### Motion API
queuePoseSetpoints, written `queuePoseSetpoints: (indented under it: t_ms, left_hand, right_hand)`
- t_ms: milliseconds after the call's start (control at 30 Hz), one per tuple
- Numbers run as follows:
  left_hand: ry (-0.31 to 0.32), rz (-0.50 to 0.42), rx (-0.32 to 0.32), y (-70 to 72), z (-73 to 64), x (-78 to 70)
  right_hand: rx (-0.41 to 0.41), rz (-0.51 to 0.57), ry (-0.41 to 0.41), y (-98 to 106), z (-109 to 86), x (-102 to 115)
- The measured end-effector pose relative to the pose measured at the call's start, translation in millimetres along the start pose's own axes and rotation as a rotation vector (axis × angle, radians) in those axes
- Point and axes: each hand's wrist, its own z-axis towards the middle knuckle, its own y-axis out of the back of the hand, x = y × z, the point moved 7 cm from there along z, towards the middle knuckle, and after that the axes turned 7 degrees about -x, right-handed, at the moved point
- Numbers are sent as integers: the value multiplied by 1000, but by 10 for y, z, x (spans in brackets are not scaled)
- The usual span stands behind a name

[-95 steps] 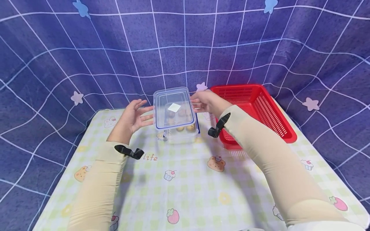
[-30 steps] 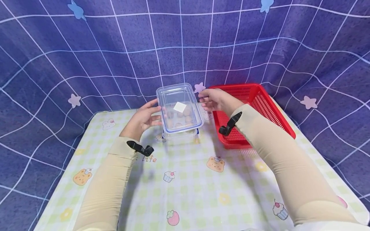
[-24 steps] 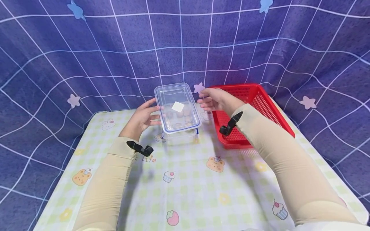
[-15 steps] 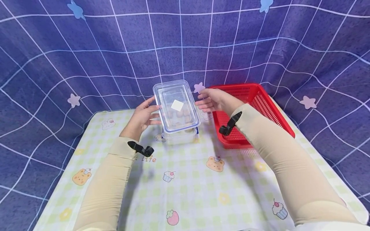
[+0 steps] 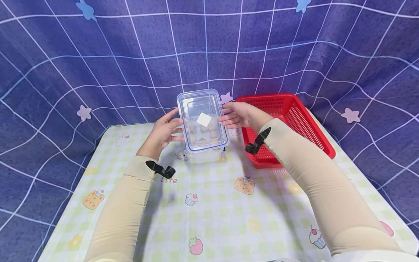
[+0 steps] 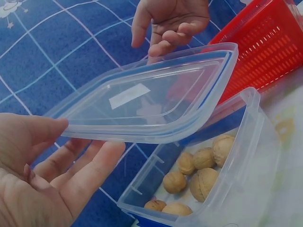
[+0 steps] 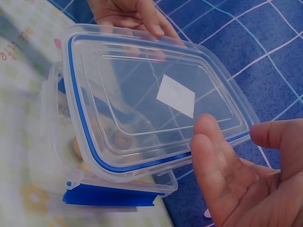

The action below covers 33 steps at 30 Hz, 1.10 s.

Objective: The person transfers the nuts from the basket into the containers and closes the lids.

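Observation:
In the head view a clear lid (image 5: 209, 136) with a blue seal ring and a white square label (image 5: 204, 119) is held tilted above a clear plastic food container (image 5: 204, 156). My left hand (image 5: 162, 133) pinches its left edge, thumb on one face and fingers under the other, as the left wrist view shows. My right hand (image 5: 240, 114) is at the opposite edge, fingers loosely extended; in the right wrist view the thumb (image 7: 267, 134) comes right at the rim. Several walnuts (image 6: 203, 184) lie inside the container, whose blue side clip (image 7: 111, 196) hangs down.
A red perforated basket (image 5: 309, 129) stands to the right, partly behind my right wrist. A checked cloth with cartoon prints (image 5: 209, 211) covers the table. A blue curtain (image 5: 137, 47) with white grid lines hangs right behind the table.
Since the first frame, my left hand has moved right and taken hold of the lid's edge. My right hand drew away from the lid, then came back to its right edge in the last half second.

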Motion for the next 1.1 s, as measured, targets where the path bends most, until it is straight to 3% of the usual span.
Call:
queuePoseSetpoints:
  t_ms: [233,467,600,833,1100]
  left_hand:
    - [5,15,29,-18,4,7]
    - [-46,158,-10,-65,-15,-25]
    - [-66,151,-36,-70,-23,-43]
    - [-13,95,-101,-14,-28,-50]
    - [52,95,-36,-34,-42,-80]
  right_hand:
    - [3,16,-4,5,30,-25]
    - [-26,59,14,15,38,2]
    - [-30,71,9,21,44,7]
    - [-11,84,16,8,1,53]
    - [-45,140,25,13,-19,128]
